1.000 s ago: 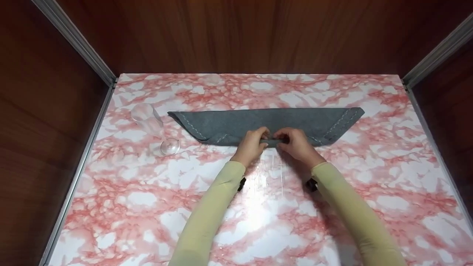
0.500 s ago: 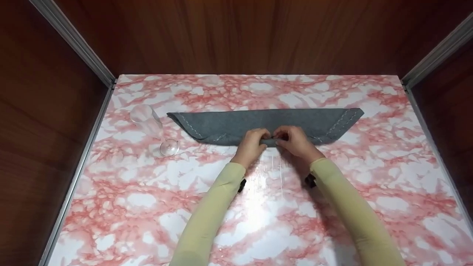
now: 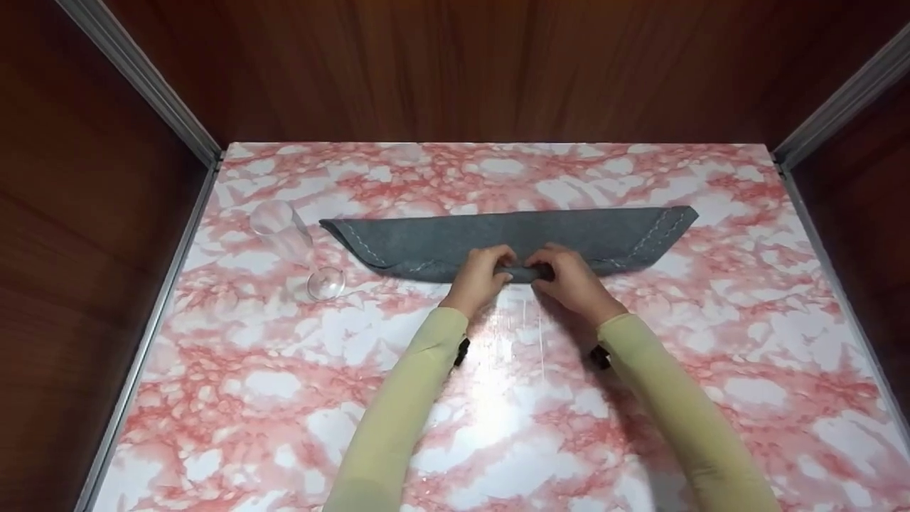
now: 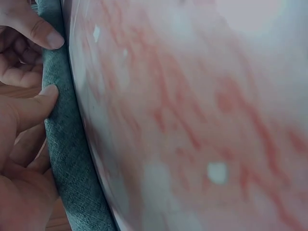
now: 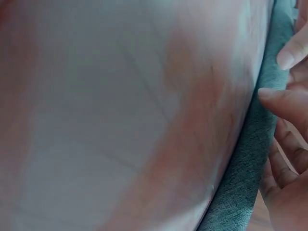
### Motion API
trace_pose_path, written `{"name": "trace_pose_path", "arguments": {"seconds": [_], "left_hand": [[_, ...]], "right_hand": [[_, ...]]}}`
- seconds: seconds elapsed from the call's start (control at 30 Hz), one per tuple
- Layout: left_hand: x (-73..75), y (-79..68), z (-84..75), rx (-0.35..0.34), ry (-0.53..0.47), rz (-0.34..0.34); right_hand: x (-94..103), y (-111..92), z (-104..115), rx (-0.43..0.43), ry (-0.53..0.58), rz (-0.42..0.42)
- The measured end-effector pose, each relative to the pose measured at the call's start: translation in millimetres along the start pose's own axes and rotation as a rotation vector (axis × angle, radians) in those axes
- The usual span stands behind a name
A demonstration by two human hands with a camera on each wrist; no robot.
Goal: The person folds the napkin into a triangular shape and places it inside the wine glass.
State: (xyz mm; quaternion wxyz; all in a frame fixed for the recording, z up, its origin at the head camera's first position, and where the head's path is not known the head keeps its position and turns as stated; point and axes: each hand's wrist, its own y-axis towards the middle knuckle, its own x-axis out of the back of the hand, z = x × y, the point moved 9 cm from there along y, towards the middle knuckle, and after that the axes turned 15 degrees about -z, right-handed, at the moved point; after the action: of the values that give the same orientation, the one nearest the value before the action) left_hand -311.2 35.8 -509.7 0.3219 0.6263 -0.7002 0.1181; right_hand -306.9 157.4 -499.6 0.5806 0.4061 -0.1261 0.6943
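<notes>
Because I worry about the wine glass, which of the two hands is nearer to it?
The left hand, gripping the gray cloth on the side toward the wine glass; the right hand is farther away.

Matt, textured cloth [image 3: 512, 229]; smooth, glossy tabletop [image 3: 526, 427]

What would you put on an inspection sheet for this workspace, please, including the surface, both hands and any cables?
Surface: table with a red-and-white marbled pattern; bright glare in front of the hands.
Job's things: grey cloth, folded, near edge rolled, pale stitching towards both ends.
Clutter: clear stemmed glass, standing left of the cloth, apart from it.
Grips: left hand and right hand both pinch the rolled edge near its middle, thumbs on the near side.
Cables: nothing seen.
Surroundings: brown panels at the back and both sides; metal strips at the corners.
</notes>
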Motion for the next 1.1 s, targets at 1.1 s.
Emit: {"name": "trace_pose_path", "arguments": {"seconds": [1.1], "left_hand": [[4.8, -25.0, -6.7, -0.019, 0.027, 0.000]], "right_hand": [[1.7, -20.0, 3.5, -0.155, 0.298, 0.087]]}}
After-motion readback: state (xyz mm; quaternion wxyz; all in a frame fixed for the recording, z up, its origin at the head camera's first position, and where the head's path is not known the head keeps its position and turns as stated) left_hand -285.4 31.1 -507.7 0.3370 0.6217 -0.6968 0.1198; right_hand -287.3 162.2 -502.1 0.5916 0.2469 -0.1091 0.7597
